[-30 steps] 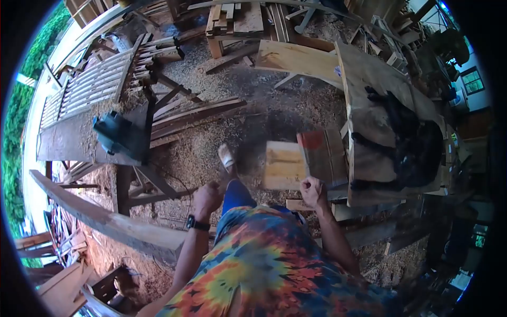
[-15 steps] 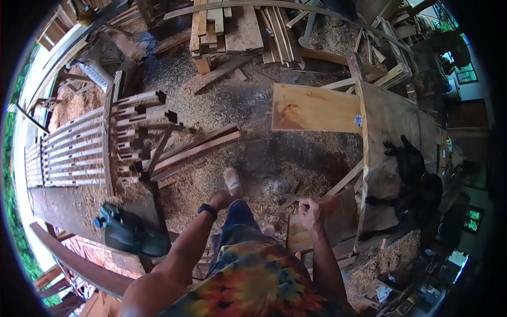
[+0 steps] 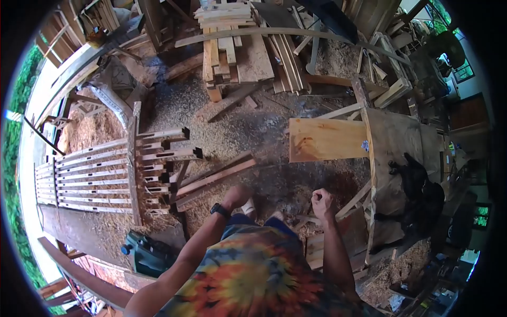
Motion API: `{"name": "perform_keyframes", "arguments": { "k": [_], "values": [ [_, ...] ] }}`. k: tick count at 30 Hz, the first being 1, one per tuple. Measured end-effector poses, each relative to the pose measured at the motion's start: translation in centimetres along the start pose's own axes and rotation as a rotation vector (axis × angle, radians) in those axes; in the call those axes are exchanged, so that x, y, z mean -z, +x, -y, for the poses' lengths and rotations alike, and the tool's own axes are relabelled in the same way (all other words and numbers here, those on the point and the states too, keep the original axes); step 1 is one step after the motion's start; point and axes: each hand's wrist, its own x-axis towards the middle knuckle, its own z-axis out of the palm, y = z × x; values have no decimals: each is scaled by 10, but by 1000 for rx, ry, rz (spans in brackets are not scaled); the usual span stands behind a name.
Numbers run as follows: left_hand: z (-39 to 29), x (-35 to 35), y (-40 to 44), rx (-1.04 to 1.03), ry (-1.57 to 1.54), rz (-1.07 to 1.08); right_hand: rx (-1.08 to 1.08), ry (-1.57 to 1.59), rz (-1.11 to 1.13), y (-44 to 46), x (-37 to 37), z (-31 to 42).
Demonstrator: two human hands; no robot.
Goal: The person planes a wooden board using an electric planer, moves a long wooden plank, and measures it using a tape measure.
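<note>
My left hand (image 3: 238, 195), with a dark watch (image 3: 220, 211) on its wrist, hangs in front of my body above the floor. It is blurred and its fingers are turned away from view. To the right, my right hand (image 3: 322, 205) is raised with its fingers curled in, and nothing shows in them. Below and beyond that hand, a light brown board (image 3: 328, 139) juts out from a workbench (image 3: 393, 127). Nearest to my left hand are long wooden beams (image 3: 216, 177) on the shavings-covered floor.
A black dog (image 3: 420, 195) lies on the bench at the right. Notched wooden slats (image 3: 95, 171) lie in a row at the left, by a green power tool (image 3: 150, 255). Stacked planks (image 3: 253, 58) stand ahead. Wood shavings (image 3: 211, 132) cover the floor.
The view has shifted, so the benches and planks sit lower in it. My feet have changed position as in a step. Both hands have swung, and the right stays curled.
</note>
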Motion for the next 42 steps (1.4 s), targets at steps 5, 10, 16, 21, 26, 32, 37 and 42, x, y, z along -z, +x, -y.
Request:
{"name": "perform_keyframes", "arguments": {
  "k": [5, 10, 16, 21, 26, 32, 37, 42],
  "values": [
    [-14, 42, -5, -85, -64, -164, -98, 120, -16, 24, -17, 1],
    [-33, 93, -37, -66, -128, -258, 45, 195, 26, 93, -42, 19],
    [4, 109, -47, 2, -476, -373, 312, 107, 162, 218, -60, 120],
    [-10, 161, -27, 88, -601, -466, 346, -3, 213, 324, -85, 185],
    [-36, 224, 10, 227, -739, -489, 418, -10, 204, 490, -174, 179],
    [-21, 274, 83, 543, -767, -533, 125, -55, 454, 674, -256, 183],
    [-25, 317, 138, 669, -478, -489, -462, 439, 580, 812, -319, 131],
    [-16, 321, 168, 820, -352, -378, -796, 939, 412, 914, -351, 71]
  ]
}}
